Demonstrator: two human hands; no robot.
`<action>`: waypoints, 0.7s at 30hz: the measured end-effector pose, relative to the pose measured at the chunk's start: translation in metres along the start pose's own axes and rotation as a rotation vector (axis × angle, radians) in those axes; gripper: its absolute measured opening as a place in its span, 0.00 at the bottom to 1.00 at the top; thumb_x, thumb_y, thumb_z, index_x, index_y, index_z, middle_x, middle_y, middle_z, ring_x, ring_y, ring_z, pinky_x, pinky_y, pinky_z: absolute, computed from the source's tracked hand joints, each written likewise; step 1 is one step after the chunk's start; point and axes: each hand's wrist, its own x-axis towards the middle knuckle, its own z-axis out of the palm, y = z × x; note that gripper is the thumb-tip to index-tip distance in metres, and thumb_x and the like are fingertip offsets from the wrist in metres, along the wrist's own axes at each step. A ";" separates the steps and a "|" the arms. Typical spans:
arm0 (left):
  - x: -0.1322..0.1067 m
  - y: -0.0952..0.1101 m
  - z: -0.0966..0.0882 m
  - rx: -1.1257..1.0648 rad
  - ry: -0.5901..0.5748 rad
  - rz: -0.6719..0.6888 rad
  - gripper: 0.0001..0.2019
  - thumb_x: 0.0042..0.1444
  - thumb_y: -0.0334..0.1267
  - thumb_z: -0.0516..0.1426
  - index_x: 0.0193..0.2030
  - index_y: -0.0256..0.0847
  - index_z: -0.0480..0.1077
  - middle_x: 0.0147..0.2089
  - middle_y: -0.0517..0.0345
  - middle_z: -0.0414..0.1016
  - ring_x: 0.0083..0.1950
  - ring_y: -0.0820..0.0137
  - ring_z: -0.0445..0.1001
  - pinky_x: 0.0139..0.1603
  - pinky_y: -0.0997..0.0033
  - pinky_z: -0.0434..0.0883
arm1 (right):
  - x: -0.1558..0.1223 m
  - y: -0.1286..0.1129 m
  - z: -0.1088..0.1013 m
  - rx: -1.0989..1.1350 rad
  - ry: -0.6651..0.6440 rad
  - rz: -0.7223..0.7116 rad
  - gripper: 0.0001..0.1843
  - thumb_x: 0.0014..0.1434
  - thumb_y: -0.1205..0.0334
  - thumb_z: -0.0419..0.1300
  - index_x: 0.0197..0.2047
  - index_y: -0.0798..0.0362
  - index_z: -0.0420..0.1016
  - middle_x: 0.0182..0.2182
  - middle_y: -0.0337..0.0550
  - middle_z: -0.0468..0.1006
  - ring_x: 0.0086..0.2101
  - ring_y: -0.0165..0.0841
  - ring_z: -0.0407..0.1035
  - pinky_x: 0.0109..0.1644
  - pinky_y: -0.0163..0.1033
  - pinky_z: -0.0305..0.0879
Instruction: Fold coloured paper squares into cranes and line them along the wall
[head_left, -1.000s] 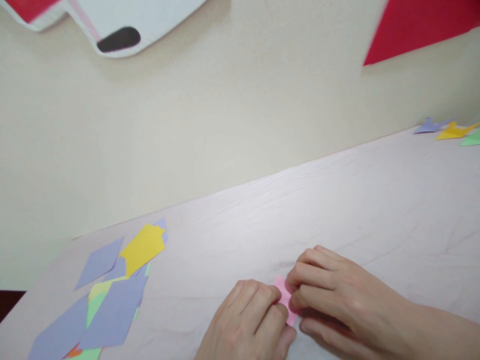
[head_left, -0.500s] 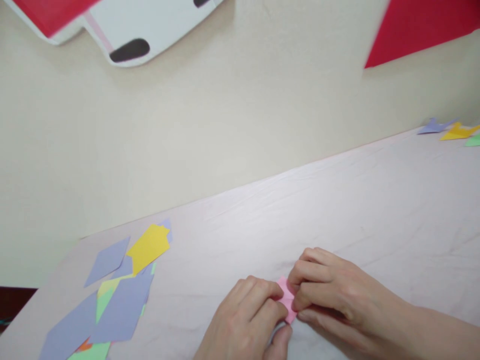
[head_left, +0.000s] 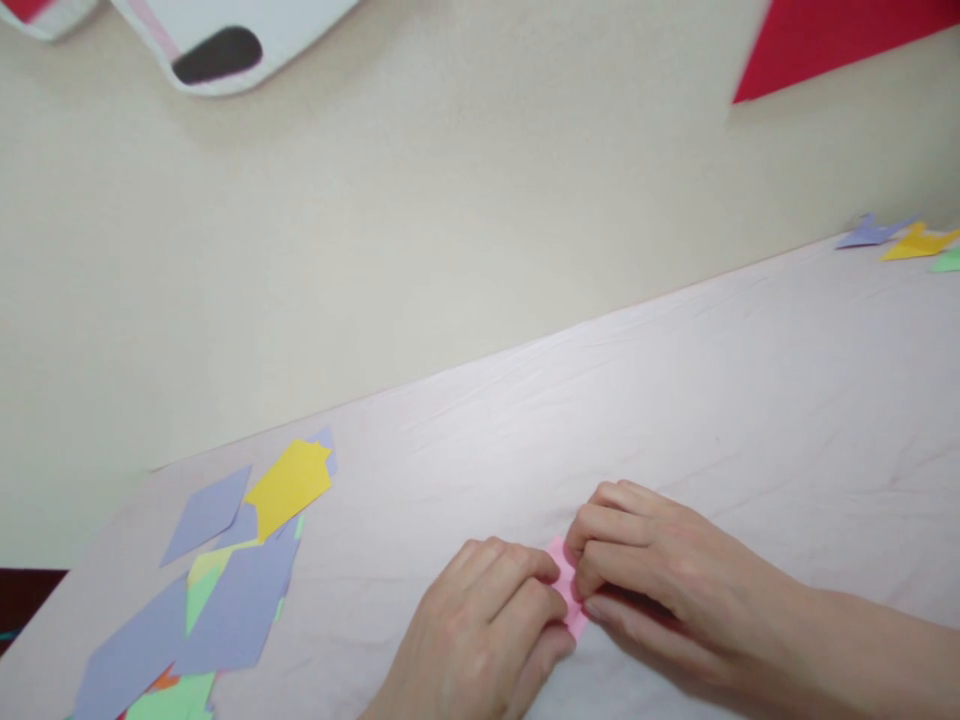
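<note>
A small pink piece of folded paper lies on the pale cloth-covered table between my hands, mostly hidden by fingers. My left hand presses its curled fingertips on the paper's left side, thumb tucked close below. From the right, my right hand pinches the opposite edge, its fingers bent together and the thumb underneath. Only a narrow strip of pink shows between the two sets of fingertips.
Loose sheets of blue paper, yellow paper and green paper overlap at the left. Folded paper shapes, one blue and one yellow, stand by the wall at far right. A red cutout hangs above.
The camera view has shifted slightly, moving the scene up and to the left. My left thumb has drawn in against the fingers near the pink paper; both hands stay on it.
</note>
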 end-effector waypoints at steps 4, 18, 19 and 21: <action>0.001 0.000 0.005 -0.006 0.054 -0.013 0.06 0.63 0.26 0.53 0.37 0.39 0.68 0.40 0.54 0.77 0.38 0.69 0.74 0.39 0.69 0.72 | -0.001 -0.001 0.000 0.012 -0.003 0.011 0.09 0.61 0.74 0.54 0.32 0.54 0.72 0.32 0.42 0.75 0.35 0.34 0.64 0.42 0.42 0.61; 0.007 0.006 0.012 -0.130 0.093 -0.252 0.09 0.55 0.23 0.51 0.31 0.42 0.62 0.37 0.56 0.69 0.38 0.67 0.69 0.38 0.66 0.67 | 0.002 -0.001 -0.004 0.034 0.001 0.172 0.09 0.59 0.75 0.59 0.29 0.53 0.70 0.33 0.41 0.72 0.37 0.35 0.63 0.42 0.41 0.62; 0.007 0.006 0.013 -0.138 0.082 -0.254 0.09 0.56 0.23 0.50 0.31 0.42 0.62 0.37 0.56 0.69 0.38 0.67 0.68 0.38 0.66 0.67 | 0.003 -0.002 -0.003 0.029 -0.003 0.185 0.10 0.58 0.75 0.59 0.29 0.53 0.70 0.32 0.41 0.72 0.36 0.35 0.63 0.41 0.41 0.62; 0.007 0.006 0.013 -0.158 0.064 -0.261 0.08 0.57 0.25 0.50 0.32 0.42 0.62 0.36 0.56 0.68 0.38 0.66 0.68 0.38 0.65 0.67 | 0.005 -0.002 -0.002 0.016 -0.010 0.201 0.10 0.58 0.75 0.60 0.28 0.53 0.69 0.31 0.40 0.71 0.35 0.35 0.63 0.41 0.41 0.61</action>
